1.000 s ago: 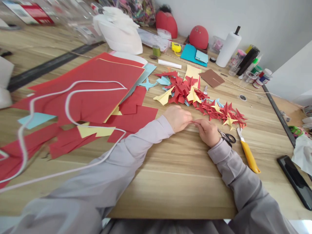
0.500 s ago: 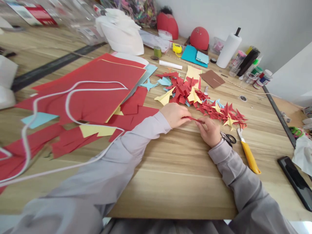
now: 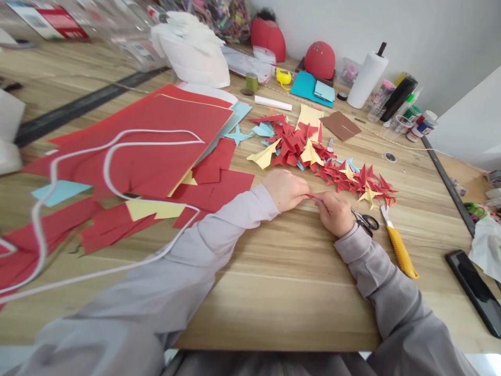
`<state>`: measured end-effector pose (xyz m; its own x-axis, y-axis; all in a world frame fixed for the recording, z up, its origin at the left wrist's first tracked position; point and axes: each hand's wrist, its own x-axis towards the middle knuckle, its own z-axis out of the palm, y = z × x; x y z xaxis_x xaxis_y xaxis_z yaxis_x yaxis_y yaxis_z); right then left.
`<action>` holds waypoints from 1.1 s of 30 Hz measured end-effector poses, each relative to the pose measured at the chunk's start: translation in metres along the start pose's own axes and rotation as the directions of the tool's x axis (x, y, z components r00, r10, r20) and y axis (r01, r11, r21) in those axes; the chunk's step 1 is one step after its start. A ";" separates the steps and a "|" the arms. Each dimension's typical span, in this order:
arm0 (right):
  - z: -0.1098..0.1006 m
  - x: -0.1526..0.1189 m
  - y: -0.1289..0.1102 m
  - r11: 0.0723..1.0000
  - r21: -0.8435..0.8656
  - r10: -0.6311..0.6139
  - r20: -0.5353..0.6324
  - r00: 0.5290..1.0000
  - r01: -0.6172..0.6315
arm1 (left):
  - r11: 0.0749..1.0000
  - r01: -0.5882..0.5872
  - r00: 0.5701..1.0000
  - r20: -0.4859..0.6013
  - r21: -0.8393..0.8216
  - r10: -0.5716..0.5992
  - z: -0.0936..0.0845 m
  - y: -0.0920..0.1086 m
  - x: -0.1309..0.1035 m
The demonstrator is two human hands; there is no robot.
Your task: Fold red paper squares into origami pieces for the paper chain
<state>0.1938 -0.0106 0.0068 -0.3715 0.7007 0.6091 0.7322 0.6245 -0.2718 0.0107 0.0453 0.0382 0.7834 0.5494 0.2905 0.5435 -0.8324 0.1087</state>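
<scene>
Both hands meet over the wooden table point(image 3: 282, 292), pinching a small piece of red paper point(image 3: 310, 196) between them. My left hand point(image 3: 285, 190) is closed on its left end. Fingers of my right hand point(image 3: 334, 211) are closed on the other end, so only a thin sliver of the paper shows. Just beyond the hands lies a pile of folded red paper pieces point(image 3: 291, 146), mixed with yellow and light blue ones. A yellow folded paper star point(image 3: 369, 196) rests at the pile's right end. Black-handled scissors point(image 3: 368, 221) lie beside my right hand.
A yellow-handled knife point(image 3: 400, 245) and a black phone point(image 3: 475, 290) lie to the right. Large red paper sheets point(image 3: 168, 136) cover the left side, with a white cord point(image 3: 44, 230) looped across them. Bottles point(image 3: 422, 125) and a paper roll point(image 3: 368, 78) stand at the back.
My left hand has shifted slightly right and down, closer to my right hand. Less of the red paper shows between the fingers now.
</scene>
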 end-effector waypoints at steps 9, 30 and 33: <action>0.001 -0.001 0.002 0.997 0.034 0.069 -0.087 0.994 -0.066 | 0.979 0.069 0.993 -0.085 -0.190 -0.087 -0.001 -0.010 0.000; 0.005 -0.001 0.001 1.000 -0.025 0.005 0.039 0.999 -0.004 | 0.945 -0.112 0.993 -0.064 -0.306 0.096 0.013 -0.005 0.004; 0.006 -0.002 0.001 0.999 -0.047 0.011 0.058 0.998 -0.008 | 0.939 -0.118 0.992 -0.076 -0.322 0.099 0.014 -0.006 0.003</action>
<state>0.1918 -0.0093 0.0015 -0.3958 0.7261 0.5623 0.7614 0.6018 -0.2411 0.0147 0.0528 0.0253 0.8080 0.4576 0.3711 0.3212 -0.8702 0.3737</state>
